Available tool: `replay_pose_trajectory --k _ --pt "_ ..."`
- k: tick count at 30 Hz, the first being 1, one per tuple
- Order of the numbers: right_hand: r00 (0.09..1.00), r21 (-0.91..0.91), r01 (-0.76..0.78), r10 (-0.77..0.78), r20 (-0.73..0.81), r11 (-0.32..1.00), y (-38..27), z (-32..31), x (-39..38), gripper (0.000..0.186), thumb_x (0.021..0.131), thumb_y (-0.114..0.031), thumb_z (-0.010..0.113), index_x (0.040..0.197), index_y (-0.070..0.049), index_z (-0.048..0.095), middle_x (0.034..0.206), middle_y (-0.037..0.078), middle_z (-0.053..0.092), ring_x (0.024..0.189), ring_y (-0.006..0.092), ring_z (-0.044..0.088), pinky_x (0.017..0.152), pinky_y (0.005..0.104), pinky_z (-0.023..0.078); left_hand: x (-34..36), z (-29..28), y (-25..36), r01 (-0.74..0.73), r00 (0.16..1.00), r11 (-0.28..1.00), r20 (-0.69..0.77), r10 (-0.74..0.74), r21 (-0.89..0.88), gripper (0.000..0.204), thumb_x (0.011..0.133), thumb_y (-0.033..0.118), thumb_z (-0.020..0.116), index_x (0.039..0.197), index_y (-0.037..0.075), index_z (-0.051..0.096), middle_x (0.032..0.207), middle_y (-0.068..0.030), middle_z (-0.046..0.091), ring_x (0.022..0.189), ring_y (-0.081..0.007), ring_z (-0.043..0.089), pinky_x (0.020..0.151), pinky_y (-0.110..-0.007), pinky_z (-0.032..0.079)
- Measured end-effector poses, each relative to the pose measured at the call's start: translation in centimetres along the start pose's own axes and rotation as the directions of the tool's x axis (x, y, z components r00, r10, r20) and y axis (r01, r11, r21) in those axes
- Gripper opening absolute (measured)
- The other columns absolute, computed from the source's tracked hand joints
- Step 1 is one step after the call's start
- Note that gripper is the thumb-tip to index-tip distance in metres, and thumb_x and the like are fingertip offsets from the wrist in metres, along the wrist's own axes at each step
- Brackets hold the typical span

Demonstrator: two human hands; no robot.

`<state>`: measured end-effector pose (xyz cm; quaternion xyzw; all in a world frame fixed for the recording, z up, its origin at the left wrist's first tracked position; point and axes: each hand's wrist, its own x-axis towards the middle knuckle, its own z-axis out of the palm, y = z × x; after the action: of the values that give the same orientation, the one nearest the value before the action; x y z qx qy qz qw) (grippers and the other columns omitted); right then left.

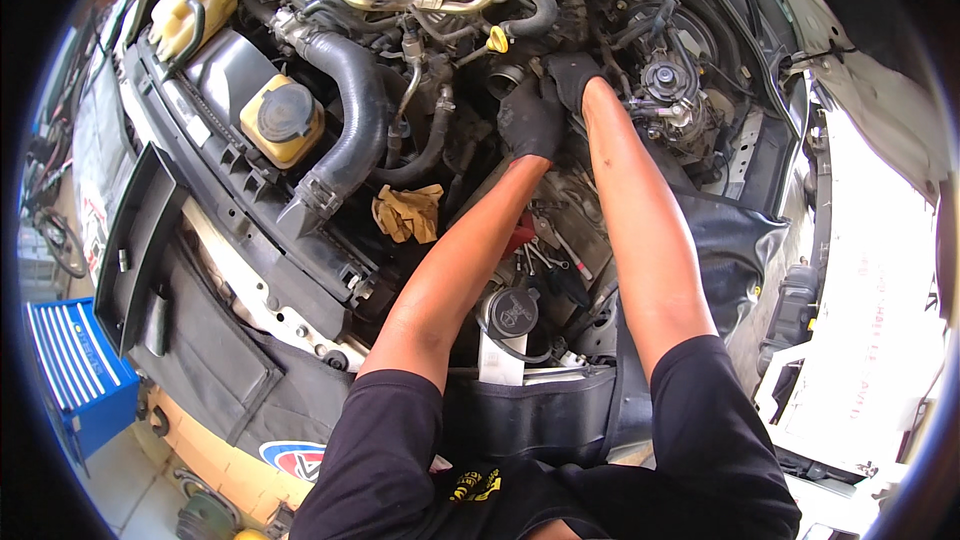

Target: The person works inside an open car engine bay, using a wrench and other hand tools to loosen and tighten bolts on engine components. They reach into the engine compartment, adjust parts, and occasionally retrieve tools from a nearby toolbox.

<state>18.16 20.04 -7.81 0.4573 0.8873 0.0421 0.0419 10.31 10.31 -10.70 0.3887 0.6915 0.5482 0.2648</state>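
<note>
Both my hands wear black gloves and reach deep into a car's engine bay. My left hand [530, 122] is beside a round metal pipe opening [506, 78] at the side of the engine. Just to its right, my right hand [573, 78] bends down among the engine parts, close against the left. The fingers of both hands are hidden or merge with the dark parts, so what they grip does not show. Above them, a yellow dipstick handle [498, 39] sticks out near a short black hose [535, 15]. Several wrenches [540, 252] lie below my forearms.
A thick black hose [352, 100] curves along the left, near a yellowish reservoir [283, 120]. Crumpled brown paper [408, 213] rests beside my left forearm. A black-capped reservoir [513, 312] stands between my arms. Dark covers [230, 380] drape the car's edge; a blue tool chest [80, 360] stands lower left.
</note>
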Motion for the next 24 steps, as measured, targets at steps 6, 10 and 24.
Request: replay_pose_trajectory --k 6,10,24 --pt "0.996 0.163 -0.09 0.088 0.022 0.983 1.8 2.5 1.0 0.02 0.084 -0.016 0.061 0.101 -0.01 0.069 0.105 0.02 0.068 0.099 0.035 0.067 0.082 0.0405 0.053 -0.2 0.5 -0.6 -0.108 0.993 0.993 0.055 0.105 0.046 0.035 0.09 0.033 0.057 0.113 0.007 0.065 0.083 -0.0241 0.068 0.08 -0.0436 0.066 0.068 -0.052 0.051" --pt "1.0 0.081 -0.023 0.023 -0.003 0.996 2.3 3.2 1.1 0.02 0.086 -0.012 0.058 0.102 -0.008 0.069 0.11 0.019 0.068 0.105 0.0327 0.065 0.085 0.0388 0.052 0.2 0.5 -1.4 -0.195 0.971 0.962 0.175 0.162 0.19 0.031 0.089 0.03 0.058 0.111 0.008 0.062 0.075 -0.0224 0.067 0.074 -0.0428 0.066 0.064 -0.053 0.05" --pt "0.977 -0.119 0.013 0.013 0.214 0.993 1.4 2.1 1.6 0.025 0.094 -0.015 0.052 0.115 -0.011 0.063 0.119 0.016 0.066 0.111 0.0293 0.063 0.092 0.0376 0.05 3.7 -2.3 -2.3 -0.438 0.896 0.852 0.219 0.387 0.286 0.019 0.085 0.028 0.062 0.093 0.014 0.073 0.084 -0.0153 0.07 0.082 -0.0371 0.068 0.069 -0.049 0.052"
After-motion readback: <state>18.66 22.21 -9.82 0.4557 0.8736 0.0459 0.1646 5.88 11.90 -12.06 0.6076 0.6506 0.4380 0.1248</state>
